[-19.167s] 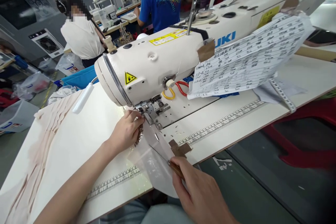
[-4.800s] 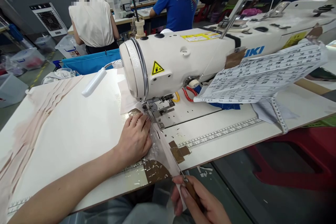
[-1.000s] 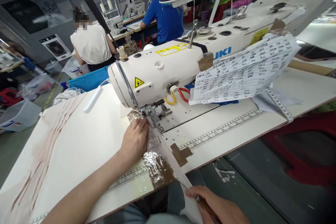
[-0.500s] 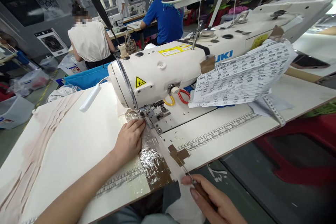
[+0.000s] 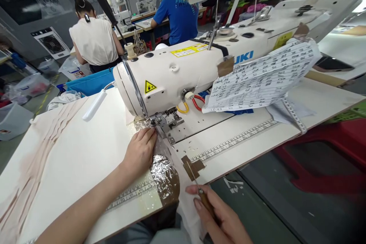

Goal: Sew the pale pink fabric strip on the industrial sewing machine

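Note:
A white sewing machine (image 5: 166,72) stands over the worktable, its presser foot (image 5: 154,122) low at the left end. Right by the foot, my left hand (image 5: 141,146) is closed with bent fingers on a thin pale fabric strip (image 5: 171,156); its thumb is hidden. The strip runs from the foot towards me and hangs over the table edge. My right hand (image 5: 217,213) is wrapped round the wooden handle of an awl (image 5: 205,200). The awl's thin metal shaft points up and away from me, above brown tape (image 5: 194,167). Part of the strip passes beside this hand.
Pleated pale fabric (image 5: 42,152) lies along the table's left side. Handwritten paper (image 5: 257,80) leans against the machine, near red-handled and yellow-handled tools (image 5: 198,103). Printed rulers (image 5: 234,141) mark the tabletop. A red stool (image 5: 328,160) stands at right. Several people sit or stand beyond.
My right hand and the awl have moved slightly left, and the strip's hanging part has shifted with them. My left hand stays by the presser foot. The view has shifted slightly.

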Demonstrator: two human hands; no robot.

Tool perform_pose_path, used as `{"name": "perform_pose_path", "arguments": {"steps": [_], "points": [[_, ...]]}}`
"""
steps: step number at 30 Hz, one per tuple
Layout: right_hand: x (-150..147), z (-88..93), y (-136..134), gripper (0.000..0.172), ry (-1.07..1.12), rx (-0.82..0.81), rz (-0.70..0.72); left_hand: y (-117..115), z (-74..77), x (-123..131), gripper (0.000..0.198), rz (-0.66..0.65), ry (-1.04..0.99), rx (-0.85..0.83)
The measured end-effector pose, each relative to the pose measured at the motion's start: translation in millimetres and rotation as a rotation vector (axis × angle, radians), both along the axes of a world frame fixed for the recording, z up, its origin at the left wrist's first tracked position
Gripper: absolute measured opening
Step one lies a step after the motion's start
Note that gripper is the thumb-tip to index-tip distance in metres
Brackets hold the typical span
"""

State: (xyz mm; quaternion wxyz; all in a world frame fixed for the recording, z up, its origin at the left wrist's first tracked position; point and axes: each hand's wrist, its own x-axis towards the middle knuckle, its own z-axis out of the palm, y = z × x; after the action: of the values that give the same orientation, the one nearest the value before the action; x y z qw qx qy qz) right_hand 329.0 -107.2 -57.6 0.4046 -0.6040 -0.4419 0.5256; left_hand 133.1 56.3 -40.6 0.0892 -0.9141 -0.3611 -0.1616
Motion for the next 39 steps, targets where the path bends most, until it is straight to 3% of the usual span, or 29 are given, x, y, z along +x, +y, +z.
{"name": "perform_pose_path", "arguments": {"steps": [5, 10, 15, 19, 26, 33, 39], "points": [[7, 6.3, 16, 0.028, -0.247, 0.188, 0.025, 2, 3.1, 5, 0.039, 0.027, 0.026, 0.012], [3, 12.5, 30, 0.027, -0.340, 0.277, 0.079, 10, 5.4, 4, 0.037, 0.031, -0.024, -0.016], [-1, 14.4, 41, 0.026, -0.366, 0.352, 0.101, 12, 7.0, 0, 0.037, -0.089, -0.169, -0.056], [-3, 18.8, 48, 0.028, -0.393, 0.345, 0.125, 14, 7.3, -2, 0.036, -0.139, -0.200, -0.043], [-7, 27.3, 61, 0.027, -0.417, 0.354, 0.144, 15, 4.1, -3, 0.037, -0.023, -0.129, -0.010], [-10, 27.4, 68, 0.022, -0.449, 0.403, 0.135, 15, 5.3, -3, 0.030, -0.163, -0.252, -0.035], [-13, 24.2, 80, 0.024, -0.509, 0.423, 0.149, 18, 3.3, -4, 0.034, -0.093, -0.194, -0.023]]}}
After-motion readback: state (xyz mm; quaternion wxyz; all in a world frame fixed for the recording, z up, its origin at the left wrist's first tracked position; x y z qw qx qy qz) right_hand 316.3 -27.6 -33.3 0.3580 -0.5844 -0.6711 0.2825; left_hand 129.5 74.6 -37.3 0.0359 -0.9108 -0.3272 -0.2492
